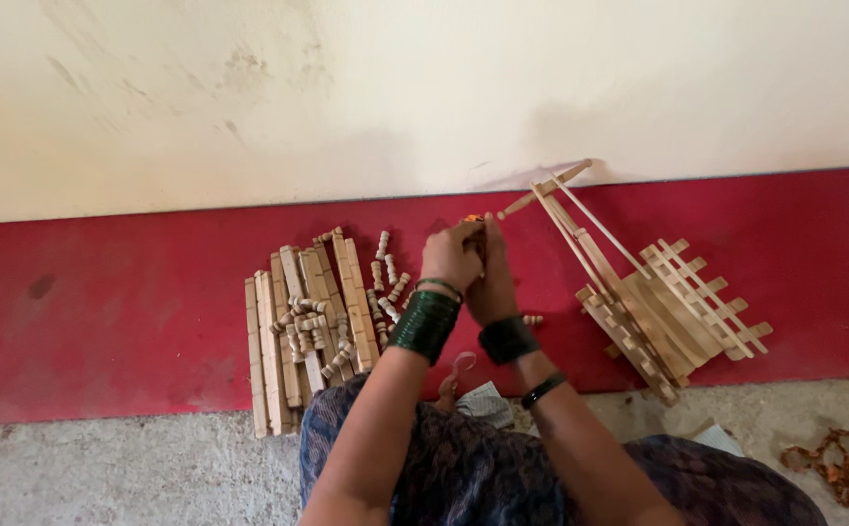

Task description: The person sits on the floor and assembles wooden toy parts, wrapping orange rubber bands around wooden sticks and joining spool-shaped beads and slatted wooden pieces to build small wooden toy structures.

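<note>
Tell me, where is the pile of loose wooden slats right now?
In the head view, the pile of wooden slats lies on the red floor strip, just left of the person's left hand, with small wooden beads scattered over and beside it.

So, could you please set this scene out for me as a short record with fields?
left hand: left hand closed on the near end of a thin wooden stick
right hand: right hand pressed beside it at the same end
stick: runs up and right to a slatted wooden frame
left of the hands: pile of wooden slats with strung wooden beads
surface: red band below a pale wall
</note>
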`<state>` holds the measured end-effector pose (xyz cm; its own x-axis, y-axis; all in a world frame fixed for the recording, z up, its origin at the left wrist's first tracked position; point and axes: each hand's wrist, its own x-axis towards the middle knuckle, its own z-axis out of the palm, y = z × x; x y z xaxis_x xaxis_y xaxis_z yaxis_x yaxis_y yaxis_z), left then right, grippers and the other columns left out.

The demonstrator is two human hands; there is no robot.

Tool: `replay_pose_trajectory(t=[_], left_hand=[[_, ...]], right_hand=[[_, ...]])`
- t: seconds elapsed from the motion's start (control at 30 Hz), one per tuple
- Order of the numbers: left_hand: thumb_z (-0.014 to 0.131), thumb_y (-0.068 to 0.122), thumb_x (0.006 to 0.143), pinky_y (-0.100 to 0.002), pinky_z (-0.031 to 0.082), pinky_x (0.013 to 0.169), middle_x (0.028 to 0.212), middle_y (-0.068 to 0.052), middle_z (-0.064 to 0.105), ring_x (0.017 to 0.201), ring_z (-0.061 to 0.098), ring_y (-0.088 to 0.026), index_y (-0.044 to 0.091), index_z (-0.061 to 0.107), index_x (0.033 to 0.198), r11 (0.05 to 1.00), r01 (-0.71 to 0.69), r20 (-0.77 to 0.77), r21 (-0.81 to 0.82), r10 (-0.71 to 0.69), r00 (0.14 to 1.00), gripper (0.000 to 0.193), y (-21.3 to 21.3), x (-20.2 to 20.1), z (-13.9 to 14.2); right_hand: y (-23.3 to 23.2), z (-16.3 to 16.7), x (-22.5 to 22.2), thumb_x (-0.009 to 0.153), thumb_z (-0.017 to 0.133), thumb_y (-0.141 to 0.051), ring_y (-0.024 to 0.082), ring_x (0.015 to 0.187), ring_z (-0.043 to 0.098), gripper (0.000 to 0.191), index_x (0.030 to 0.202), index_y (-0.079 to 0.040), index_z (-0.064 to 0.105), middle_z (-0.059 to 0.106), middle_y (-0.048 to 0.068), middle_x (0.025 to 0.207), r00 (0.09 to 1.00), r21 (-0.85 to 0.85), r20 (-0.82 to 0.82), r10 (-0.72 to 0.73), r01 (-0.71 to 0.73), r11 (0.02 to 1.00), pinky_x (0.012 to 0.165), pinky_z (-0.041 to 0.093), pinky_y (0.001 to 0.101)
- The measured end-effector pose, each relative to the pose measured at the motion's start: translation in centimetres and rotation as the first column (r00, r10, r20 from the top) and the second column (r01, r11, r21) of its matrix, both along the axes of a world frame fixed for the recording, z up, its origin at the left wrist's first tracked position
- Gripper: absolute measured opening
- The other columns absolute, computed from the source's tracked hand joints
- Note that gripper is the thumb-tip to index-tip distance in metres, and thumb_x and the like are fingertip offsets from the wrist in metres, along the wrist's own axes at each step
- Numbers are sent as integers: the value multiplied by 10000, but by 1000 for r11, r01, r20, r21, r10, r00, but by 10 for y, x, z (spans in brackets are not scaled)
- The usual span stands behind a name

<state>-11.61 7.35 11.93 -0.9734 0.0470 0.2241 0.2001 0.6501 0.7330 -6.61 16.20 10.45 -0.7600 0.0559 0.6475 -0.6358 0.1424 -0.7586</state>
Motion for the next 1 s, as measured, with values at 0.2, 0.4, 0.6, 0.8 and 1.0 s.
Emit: replay_pose_trajectory(t=[0.2,0.4,0.6,0.8,1.0], left_hand=[[696,187,926,-394,618,765,890,-94,778,816,774,-284,146,721,1038,996,-38,26,85,36,999,122,-3,8,-5],[644,55,813,-388,631,727,850,-90,768,799,775,-276,95,667,906,972,115,-173,206,-80,982,104,-9,-8,-23],[619,72,825,-484,581,704,803,-142,731,757,716,-386,99,635,902,998,43,-71,50,-39,997,83,7,-7,-23],[598,120,884,-531,559,777,931,-182,745,878,705,-432,122,627,1033,994,89,-65,61,-85,994,152,3,-5,-16],[534,94,914,-489,569,852,1077,-199,746,964,715,-402,139,673,1166,979,183,-59,93,-178,982,291,-13,-2,-18]], right_hand=[[11,-84,13,1070,568,-145,249,992,591,286,1272,16,446,569,141,1083,899,-529,296,324,-129,839,852,514,392],[35,-116,28,912,614,-55,123,894,640,409,1306,-74,504,619,7,1007,725,156,675,-140,45,987,748,550,349],[14,-52,4,1000,595,-61,219,1157,578,429,1403,-27,454,573,124,1281,901,-154,403,161,-106,982,955,518,369],[-2,-13,-1,1056,539,-141,231,1316,528,468,1494,-61,392,523,122,1435,972,-164,205,119,-86,983,1109,463,374],[1,-76,13,1055,503,-143,225,1328,538,445,1488,-60,442,532,98,1455,876,-713,260,405,-109,693,1124,455,390]])
